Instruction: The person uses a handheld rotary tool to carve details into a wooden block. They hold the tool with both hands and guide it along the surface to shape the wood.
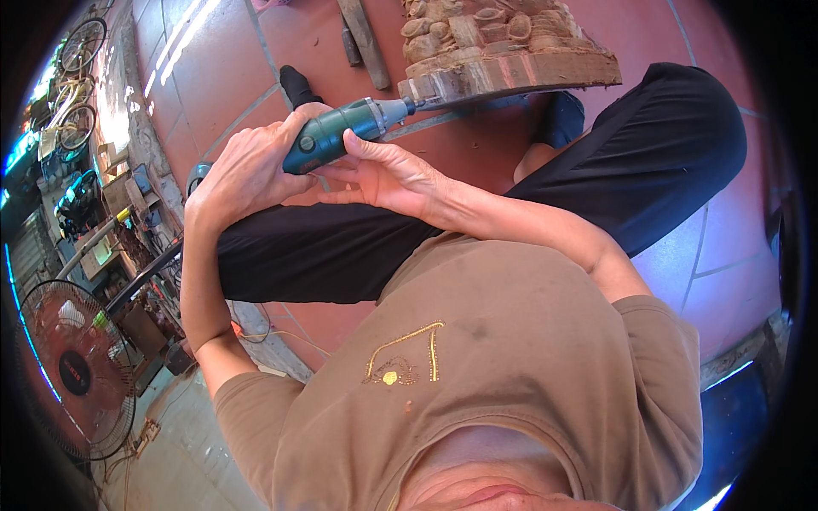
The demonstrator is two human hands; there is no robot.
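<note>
Fingers of the left hand (251, 166) are closed around the rear of a green power tool (332, 138), evidently to carry its weight and direct its nose. On the right hand (392, 175), the thumb rests against the casing with the fingers half open and spread below it; whether they grip or merely steady the tool cannot be told.

The tool is held above the lap, tilted so that its grey nose (390, 112) points forward and to the right, at the near edge of a carved wooden block (511, 70). Contact between tip and wood cannot be confirmed. The block's flat base faces the person, probably to keep this edge within reach; its support is mostly hidden.

Legs in black trousers (315, 251) are folded under the forearms. A wooden bar (365, 47) lies on the tiled floor (213, 77), left of the block.
</note>
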